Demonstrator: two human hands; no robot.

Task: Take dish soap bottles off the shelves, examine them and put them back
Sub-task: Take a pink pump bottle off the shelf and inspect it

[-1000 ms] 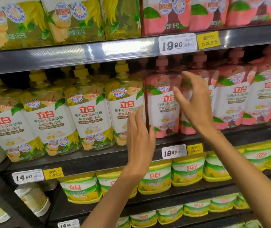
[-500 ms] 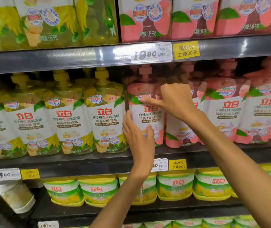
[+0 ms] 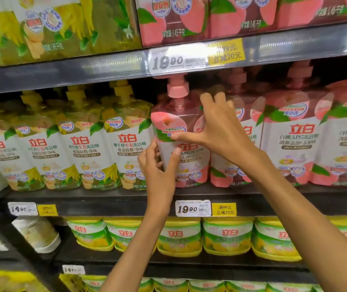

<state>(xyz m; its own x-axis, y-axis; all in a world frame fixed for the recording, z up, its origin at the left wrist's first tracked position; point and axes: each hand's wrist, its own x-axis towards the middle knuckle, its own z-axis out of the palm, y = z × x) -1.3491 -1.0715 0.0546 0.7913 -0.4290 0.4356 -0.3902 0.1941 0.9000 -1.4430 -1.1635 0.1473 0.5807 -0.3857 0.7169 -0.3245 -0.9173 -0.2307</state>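
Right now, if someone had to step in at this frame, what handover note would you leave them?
Left hand: grips the lower left side of the pink bottle, thumb across its label.
Right hand: holds the same bottle at its upper right shoulder, thumb across the front.
The bottle is leftmost of the pink row on the middle shelf, beside the yellow bottles. Its base looks at or just above the shelf, and its pump sits close under the upper shelf's price tag.
Done: bottle gripped with both hands.
Left: draw it clear, examine it, put it back.
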